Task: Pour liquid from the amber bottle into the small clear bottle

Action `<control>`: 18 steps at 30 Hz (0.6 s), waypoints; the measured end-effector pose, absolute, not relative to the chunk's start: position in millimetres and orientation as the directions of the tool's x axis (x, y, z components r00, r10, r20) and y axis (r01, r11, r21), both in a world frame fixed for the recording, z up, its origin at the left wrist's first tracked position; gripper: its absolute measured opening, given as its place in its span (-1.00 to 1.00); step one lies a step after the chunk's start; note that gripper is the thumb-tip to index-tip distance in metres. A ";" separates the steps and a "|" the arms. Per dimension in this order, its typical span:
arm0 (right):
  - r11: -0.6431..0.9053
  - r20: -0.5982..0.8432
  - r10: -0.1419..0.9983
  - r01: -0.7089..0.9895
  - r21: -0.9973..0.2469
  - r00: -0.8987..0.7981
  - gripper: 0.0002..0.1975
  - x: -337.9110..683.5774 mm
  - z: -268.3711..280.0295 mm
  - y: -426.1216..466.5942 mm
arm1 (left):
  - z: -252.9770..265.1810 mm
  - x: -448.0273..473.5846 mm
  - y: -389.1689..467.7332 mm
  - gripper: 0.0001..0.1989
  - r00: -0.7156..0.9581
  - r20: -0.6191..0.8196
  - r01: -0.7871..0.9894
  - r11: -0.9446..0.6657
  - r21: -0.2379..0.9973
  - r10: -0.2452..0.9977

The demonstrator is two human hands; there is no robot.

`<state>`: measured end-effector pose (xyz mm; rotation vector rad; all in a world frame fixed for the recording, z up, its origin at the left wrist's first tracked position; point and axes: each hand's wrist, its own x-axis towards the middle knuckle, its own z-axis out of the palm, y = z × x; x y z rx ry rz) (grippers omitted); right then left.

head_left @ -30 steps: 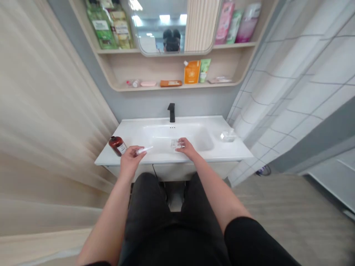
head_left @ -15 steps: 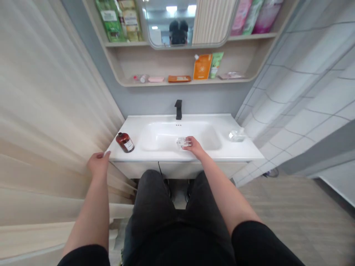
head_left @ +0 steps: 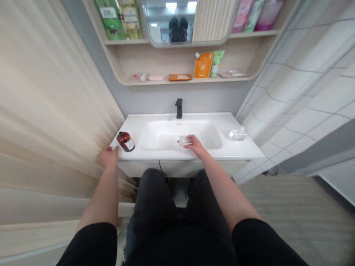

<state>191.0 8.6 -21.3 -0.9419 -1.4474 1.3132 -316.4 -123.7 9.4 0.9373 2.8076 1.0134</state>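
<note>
Over the front part of the white basin (head_left: pixel 155 142), my right hand (head_left: pixel 196 146) is closed around a small clear container (head_left: pixel 183 141). The container is tipped sideways, its far end pointing left; whether it is a cup or a bottle I cannot make out. My left hand (head_left: pixel 107 156) is at the counter's left front corner, close to the curtain, fingers bent together. Something small and whitish may be between its fingertips, too blurred to name. Just right of that hand, a brown bottle (head_left: pixel 125 142) with a dark cap and white label lies on the counter.
A clear bottle (head_left: pixel 237 133) with a whitish top lies on the counter's right side. Behind the basin stands a black faucet (head_left: pixel 179 108). Above, a shelf (head_left: pixel 155 83) holds an orange pouch (head_left: pixel 203 65) and a green tube (head_left: pixel 217 63). A beige curtain (head_left: pixel 55 122) borders the left.
My left hand has moved right and slightly up, onto the counter's corner nearer the brown bottle. My right hand stays over the basin, still holding the clear container, which has shifted very little.
</note>
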 end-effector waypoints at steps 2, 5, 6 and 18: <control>0.134 0.141 0.954 -0.042 -0.990 -0.265 -0.30 190.9 -20.4 7.6 | 9.4 -316.5 -126.3 -0.46 -0.850 0.207 0.493 0.594 0.635 0.484; 0.145 0.146 0.953 -0.025 -0.989 -0.264 -0.29 190.7 -20.1 6.7 | 12.6 -318.2 -134.8 -0.44 -0.838 0.311 0.525 0.503 0.687 0.450; 0.146 0.147 0.953 -0.021 -0.989 -0.265 -0.29 190.5 -20.2 6.7 | 14.8 -318.2 -137.5 -0.45 -0.822 0.364 0.551 0.455 0.699 0.437; 0.153 0.149 0.957 -0.002 -0.988 -0.248 -0.21 191.2 -24.9 12.6 | 26.0 -275.9 -95.4 0.16 -0.664 0.261 0.496 0.152 0.855 0.701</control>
